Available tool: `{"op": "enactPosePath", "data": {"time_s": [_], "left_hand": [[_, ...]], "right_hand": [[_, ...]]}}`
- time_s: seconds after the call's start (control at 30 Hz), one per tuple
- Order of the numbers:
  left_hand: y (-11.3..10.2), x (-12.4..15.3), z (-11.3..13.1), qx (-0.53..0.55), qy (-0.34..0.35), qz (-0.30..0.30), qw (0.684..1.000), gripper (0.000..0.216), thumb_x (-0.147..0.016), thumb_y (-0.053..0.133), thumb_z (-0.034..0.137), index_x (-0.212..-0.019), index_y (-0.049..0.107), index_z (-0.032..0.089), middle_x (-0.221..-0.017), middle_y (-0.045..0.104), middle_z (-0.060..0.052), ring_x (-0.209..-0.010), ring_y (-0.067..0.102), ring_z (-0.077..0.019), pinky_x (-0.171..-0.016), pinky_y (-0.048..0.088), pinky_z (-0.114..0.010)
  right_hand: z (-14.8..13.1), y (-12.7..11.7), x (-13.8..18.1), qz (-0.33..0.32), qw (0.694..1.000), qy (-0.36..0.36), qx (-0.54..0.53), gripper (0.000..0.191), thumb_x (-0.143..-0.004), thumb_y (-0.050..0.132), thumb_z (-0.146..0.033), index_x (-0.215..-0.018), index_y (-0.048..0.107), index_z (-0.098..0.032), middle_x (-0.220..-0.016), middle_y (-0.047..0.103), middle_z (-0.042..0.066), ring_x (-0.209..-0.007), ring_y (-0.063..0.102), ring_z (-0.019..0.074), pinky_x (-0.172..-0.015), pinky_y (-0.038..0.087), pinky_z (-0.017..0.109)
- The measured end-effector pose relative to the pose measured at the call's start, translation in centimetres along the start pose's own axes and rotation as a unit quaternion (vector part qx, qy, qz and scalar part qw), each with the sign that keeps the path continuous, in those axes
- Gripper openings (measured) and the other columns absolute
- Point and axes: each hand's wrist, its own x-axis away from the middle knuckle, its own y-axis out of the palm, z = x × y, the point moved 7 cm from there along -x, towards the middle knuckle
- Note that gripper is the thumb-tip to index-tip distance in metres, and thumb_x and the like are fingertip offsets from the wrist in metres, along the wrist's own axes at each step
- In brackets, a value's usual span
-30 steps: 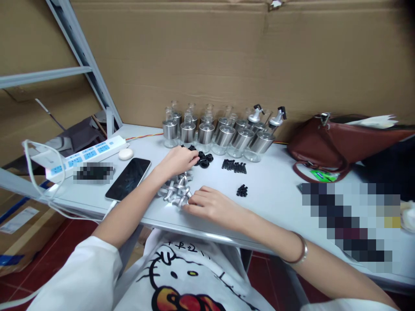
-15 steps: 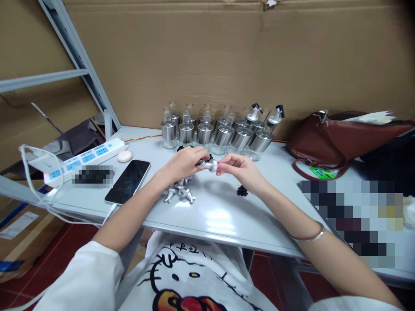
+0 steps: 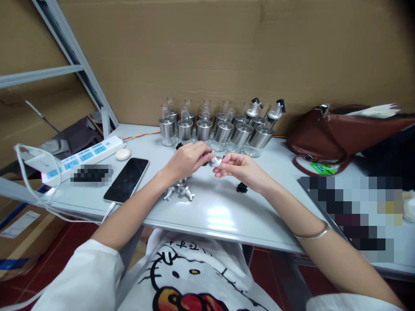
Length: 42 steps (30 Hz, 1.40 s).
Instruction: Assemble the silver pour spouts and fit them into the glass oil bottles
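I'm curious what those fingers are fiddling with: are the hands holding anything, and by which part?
Yes, both hold one small silver metal piece. The left hand pinches its left end and the right hand pinches its right end, each with the fingertips.

— How many steel-sleeved glass bottles (image 3: 223,131) are standing?
— About twelve, two wearing black-tipped spouts (image 3: 254,108). One silver metal spout (image 3: 214,161) is being held; one glossy black phone (image 3: 127,179), one white power strip (image 3: 84,155) and one brown leather bag (image 3: 324,134) are lying nearby.

Bare table (image 3: 223,211) near edge; jars (image 3: 214,127) block far side.
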Motion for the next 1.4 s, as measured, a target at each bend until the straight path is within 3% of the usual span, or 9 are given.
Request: {"op": "enactPosePath", "data": {"time_s": [0.23, 0.4, 0.47, 0.67, 0.83, 1.17, 1.4], "left_hand": [[0.9, 0.0, 0.5, 0.015, 0.005, -0.026, 1.0, 0.032, -0.099, 0.026, 0.031, -0.087, 0.052, 0.016, -0.077, 0.061, -0.003, -0.066, 0.058, -0.0112, -0.064, 0.043, -0.023], [1.1, 0.1, 0.8, 0.031, -0.005, -0.048, 0.998, 0.032, -0.099, 0.024, 0.032, -0.089, 0.049, 0.016, -0.078, 0.061, -0.003, -0.066, 0.057, -0.0117, -0.065, 0.044, -0.024], [1.2, 0.2, 0.8, 0.031, -0.013, -0.058, 0.998, 0.033, -0.099, 0.022, 0.033, -0.09, 0.049, 0.017, -0.08, 0.061, -0.004, -0.067, 0.056, -0.012, -0.065, 0.044, -0.024], [1.3, 0.1, 0.8, 0.036, -0.018, -0.069, 0.997, 0.039, -0.099, 0.016, 0.038, -0.09, 0.047, 0.017, -0.08, 0.061, -0.005, -0.066, 0.056, -0.0123, -0.065, 0.044, -0.026], [1.4, 0.1, 0.9, 0.032, -0.023, -0.075, 0.996, 0.041, -0.099, 0.014, 0.038, -0.09, 0.048, 0.017, -0.078, 0.061, -0.004, -0.064, 0.055, -0.0123, -0.063, 0.044, -0.026], [2.0, 0.3, 0.6, 0.023, -0.033, -0.093, 0.995, 0.041, -0.099, 0.016, 0.036, -0.094, 0.051, 0.015, -0.078, 0.062, -0.005, -0.066, 0.056, -0.0141, -0.064, 0.044, -0.027], [2.9, 0.5, 0.4, 0.006, -0.065, -0.156, 0.986, 0.035, -0.099, 0.021, 0.033, -0.097, 0.051, 0.015, -0.081, 0.062, -0.005, -0.069, 0.059, -0.0161, -0.066, 0.044, -0.029]], "right_hand": [[-0.9, 0.0, 0.0, -0.048, 0.985, -0.035, 0.164, 0.026, -0.07, 0.072, -0.042, -0.07, 0.07, -0.016, -0.07, 0.069, 0.003, -0.066, 0.061, 0.0128, -0.073, 0.048, 0.031], [-1.7, -2.7, -0.4, 0.019, 0.967, -0.049, 0.25, 0.032, -0.068, 0.069, -0.047, -0.072, 0.07, -0.016, -0.062, 0.063, 0.001, -0.059, 0.052, 0.0118, -0.063, 0.043, 0.028], [-1.7, -4.1, -0.4, 0.022, 0.949, -0.027, 0.314, 0.033, -0.067, 0.069, -0.048, -0.069, 0.071, -0.015, -0.056, 0.06, 0.0, -0.055, 0.049, 0.0115, -0.058, 0.04, 0.028], [-0.1, -6.9, 0.2, -0.099, 0.898, 0.077, 0.422, 0.027, -0.063, 0.072, -0.045, -0.063, 0.074, -0.018, -0.055, 0.062, 0.0, -0.053, 0.049, 0.0124, -0.054, 0.039, 0.027], [0.7, -8.1, 0.4, -0.095, 0.889, 0.12, 0.432, 0.022, -0.06, 0.075, -0.041, -0.063, 0.075, -0.019, -0.057, 0.065, 0.001, -0.054, 0.051, 0.0127, -0.054, 0.041, 0.027], [1.8, -7.8, -0.3, -0.106, 0.894, 0.101, 0.423, 0.022, -0.063, 0.072, -0.038, -0.067, 0.075, -0.017, -0.058, 0.067, 0.001, -0.054, 0.054, 0.0129, -0.055, 0.043, 0.026], [1.3, -4.1, -0.7, -0.091, 0.883, 0.038, 0.459, 0.021, -0.069, 0.065, -0.036, -0.072, 0.075, -0.017, -0.065, 0.07, 0.003, -0.061, 0.058, 0.0156, -0.062, 0.045, 0.028]]}}
